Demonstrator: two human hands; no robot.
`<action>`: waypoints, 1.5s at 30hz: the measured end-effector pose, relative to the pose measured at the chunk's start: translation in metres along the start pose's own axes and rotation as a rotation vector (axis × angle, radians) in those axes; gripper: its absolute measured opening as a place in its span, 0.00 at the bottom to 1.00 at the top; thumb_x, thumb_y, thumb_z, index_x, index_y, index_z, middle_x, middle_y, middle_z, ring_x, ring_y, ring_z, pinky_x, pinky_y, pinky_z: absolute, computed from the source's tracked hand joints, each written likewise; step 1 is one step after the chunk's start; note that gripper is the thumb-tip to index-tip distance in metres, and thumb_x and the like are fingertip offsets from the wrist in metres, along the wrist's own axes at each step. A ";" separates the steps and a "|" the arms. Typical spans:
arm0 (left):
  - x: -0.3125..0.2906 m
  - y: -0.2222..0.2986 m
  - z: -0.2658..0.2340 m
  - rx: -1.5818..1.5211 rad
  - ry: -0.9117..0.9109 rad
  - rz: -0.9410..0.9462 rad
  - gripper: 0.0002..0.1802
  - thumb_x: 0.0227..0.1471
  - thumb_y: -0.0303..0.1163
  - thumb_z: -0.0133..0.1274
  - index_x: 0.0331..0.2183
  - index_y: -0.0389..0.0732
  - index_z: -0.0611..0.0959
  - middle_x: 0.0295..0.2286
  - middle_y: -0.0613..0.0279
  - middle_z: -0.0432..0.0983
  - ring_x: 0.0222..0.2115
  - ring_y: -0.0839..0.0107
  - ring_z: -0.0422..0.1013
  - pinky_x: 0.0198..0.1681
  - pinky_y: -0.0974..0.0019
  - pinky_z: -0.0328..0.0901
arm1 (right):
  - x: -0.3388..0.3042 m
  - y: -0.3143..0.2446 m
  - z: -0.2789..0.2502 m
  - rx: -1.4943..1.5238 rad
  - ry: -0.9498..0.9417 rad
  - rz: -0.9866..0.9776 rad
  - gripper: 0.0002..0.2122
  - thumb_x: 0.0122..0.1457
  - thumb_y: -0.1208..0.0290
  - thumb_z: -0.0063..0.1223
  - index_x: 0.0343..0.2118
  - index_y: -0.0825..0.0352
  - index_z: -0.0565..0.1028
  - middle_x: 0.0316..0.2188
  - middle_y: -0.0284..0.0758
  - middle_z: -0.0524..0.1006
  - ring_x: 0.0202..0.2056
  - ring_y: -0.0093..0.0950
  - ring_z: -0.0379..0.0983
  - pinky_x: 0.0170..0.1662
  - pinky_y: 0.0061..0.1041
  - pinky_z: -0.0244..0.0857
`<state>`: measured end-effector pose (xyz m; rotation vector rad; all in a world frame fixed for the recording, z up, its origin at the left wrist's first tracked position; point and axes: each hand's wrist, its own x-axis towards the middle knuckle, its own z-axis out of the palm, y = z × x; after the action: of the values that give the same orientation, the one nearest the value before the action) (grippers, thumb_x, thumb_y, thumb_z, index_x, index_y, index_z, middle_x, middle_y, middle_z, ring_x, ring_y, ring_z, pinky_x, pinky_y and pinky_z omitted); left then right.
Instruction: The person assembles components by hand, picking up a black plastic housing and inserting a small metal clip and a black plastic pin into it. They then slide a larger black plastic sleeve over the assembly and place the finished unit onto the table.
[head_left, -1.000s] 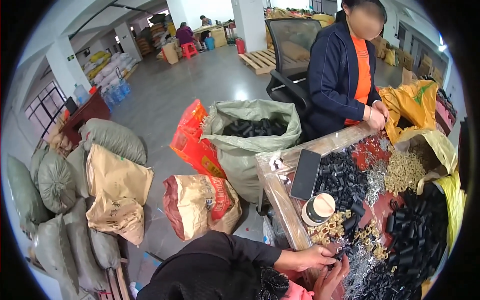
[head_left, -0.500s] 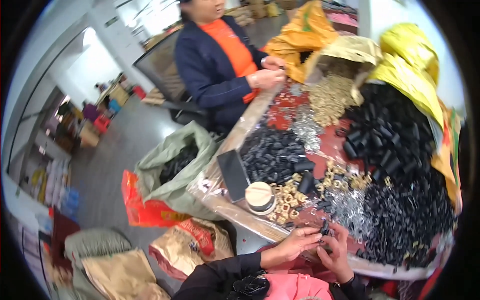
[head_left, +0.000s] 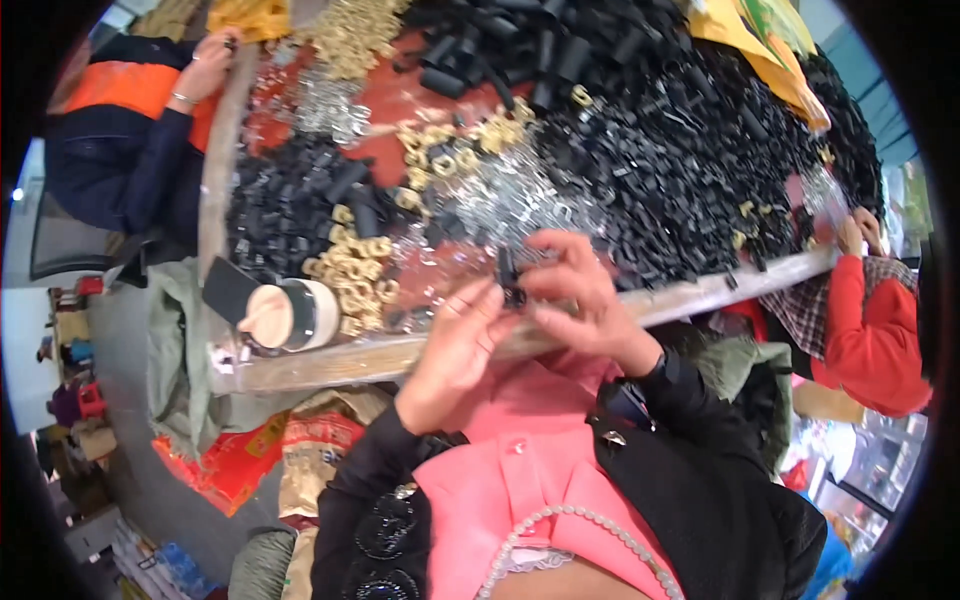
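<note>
The view has swung down since a second ago, so the cluttered surface (head_left: 330,365) now fills it. Black tubes (head_left: 640,130), brass rings (head_left: 355,275) and a tape roll (head_left: 290,315) crowd close. Left hand (head_left: 455,350) and right hand (head_left: 580,300) both pinch one small black part (head_left: 510,280) above the near edge.

Black small part (head_left: 508,278), brass-yellow rings (head_left: 355,275), silvery clips (head_left: 510,195), red tabletop (head_left: 400,95).

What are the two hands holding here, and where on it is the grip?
A small black part, pinched between the fingertips of the left hand and right hand; the exact grip points are hidden.
</note>
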<state>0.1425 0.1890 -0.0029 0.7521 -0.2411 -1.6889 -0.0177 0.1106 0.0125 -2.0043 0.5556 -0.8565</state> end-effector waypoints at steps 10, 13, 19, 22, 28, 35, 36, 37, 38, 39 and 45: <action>0.011 -0.003 -0.007 -0.038 -0.028 -0.053 0.15 0.50 0.27 0.43 0.40 0.29 0.68 0.36 0.49 0.69 0.34 0.64 0.70 0.36 0.72 0.68 | -0.004 0.037 -0.042 -0.821 0.132 0.134 0.07 0.43 0.75 0.51 0.28 0.66 0.71 0.30 0.35 0.68 0.34 0.32 0.64 0.34 0.26 0.58; 0.009 -0.005 -0.010 -0.012 -0.012 -0.068 0.15 0.50 0.27 0.43 0.40 0.29 0.68 0.36 0.48 0.69 0.34 0.64 0.70 0.36 0.73 0.68 | -0.003 0.047 -0.041 -0.893 0.103 0.064 0.06 0.43 0.75 0.51 0.27 0.65 0.71 0.27 0.35 0.68 0.30 0.33 0.64 0.31 0.26 0.57; 0.010 -0.003 -0.013 -0.043 -0.001 -0.073 0.16 0.49 0.27 0.43 0.40 0.29 0.68 0.35 0.49 0.69 0.34 0.64 0.70 0.36 0.73 0.68 | -0.004 0.067 -0.041 -0.917 0.023 0.089 0.04 0.43 0.76 0.50 0.25 0.64 0.70 0.24 0.35 0.67 0.26 0.33 0.64 0.30 0.26 0.57; 0.010 -0.002 -0.013 -0.044 -0.006 -0.059 0.16 0.49 0.27 0.44 0.40 0.29 0.68 0.35 0.49 0.69 0.34 0.64 0.70 0.36 0.73 0.68 | 0.000 0.069 -0.044 -0.823 0.067 0.047 0.03 0.44 0.76 0.49 0.25 0.65 0.70 0.23 0.36 0.67 0.25 0.33 0.64 0.29 0.28 0.58; 0.005 -0.002 -0.015 -0.045 0.005 -0.055 0.16 0.49 0.28 0.44 0.40 0.29 0.68 0.35 0.50 0.70 0.34 0.66 0.70 0.35 0.74 0.68 | 0.007 0.053 -0.040 -0.569 0.172 0.190 0.03 0.45 0.76 0.49 0.24 0.66 0.69 0.22 0.36 0.66 0.24 0.35 0.65 0.26 0.29 0.59; 0.008 -0.004 -0.016 -0.063 -0.012 -0.039 0.16 0.49 0.28 0.44 0.40 0.30 0.68 0.34 0.52 0.70 0.33 0.67 0.70 0.34 0.74 0.68 | 0.027 0.063 -0.030 -0.782 0.051 0.086 0.03 0.46 0.76 0.48 0.24 0.66 0.67 0.23 0.37 0.66 0.23 0.35 0.65 0.25 0.28 0.59; 0.007 -0.003 -0.017 -0.067 -0.006 -0.042 0.16 0.49 0.28 0.44 0.40 0.30 0.68 0.34 0.52 0.70 0.33 0.67 0.70 0.34 0.74 0.68 | 0.028 0.062 -0.028 -0.768 0.043 0.117 0.03 0.46 0.76 0.48 0.24 0.66 0.67 0.22 0.37 0.66 0.23 0.36 0.64 0.25 0.28 0.59; 0.006 -0.001 -0.017 -0.071 -0.002 -0.044 0.16 0.49 0.28 0.44 0.40 0.30 0.68 0.34 0.52 0.70 0.33 0.67 0.70 0.34 0.74 0.68 | 0.028 0.061 -0.028 -0.754 0.037 0.146 0.03 0.46 0.76 0.48 0.24 0.66 0.67 0.22 0.38 0.66 0.23 0.36 0.64 0.26 0.27 0.59; 0.007 0.000 -0.019 -0.060 0.000 -0.023 0.16 0.49 0.28 0.44 0.40 0.30 0.68 0.34 0.52 0.70 0.33 0.67 0.70 0.34 0.74 0.68 | 0.029 0.060 -0.027 -0.742 0.033 0.173 0.03 0.46 0.77 0.47 0.24 0.66 0.66 0.22 0.38 0.66 0.23 0.37 0.64 0.26 0.27 0.59; 0.007 0.001 -0.020 -0.075 -0.003 -0.029 0.15 0.49 0.28 0.44 0.40 0.31 0.69 0.34 0.52 0.70 0.33 0.67 0.70 0.33 0.74 0.68 | 0.029 0.062 -0.028 -0.735 0.040 0.149 0.03 0.46 0.77 0.47 0.24 0.66 0.66 0.22 0.38 0.66 0.23 0.37 0.64 0.26 0.27 0.59; 0.009 0.000 -0.012 -0.139 0.002 0.002 0.10 0.49 0.26 0.44 0.36 0.33 0.71 0.32 0.58 0.71 0.32 0.69 0.70 0.34 0.73 0.67 | 0.026 0.052 -0.024 -0.052 0.266 0.482 0.03 0.46 0.77 0.46 0.25 0.68 0.66 0.14 0.32 0.67 0.17 0.20 0.63 0.20 0.18 0.58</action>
<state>0.1488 0.1837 -0.0146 0.6501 -0.1217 -1.6843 -0.0220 0.0531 -0.0133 -1.6991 1.1670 -0.8108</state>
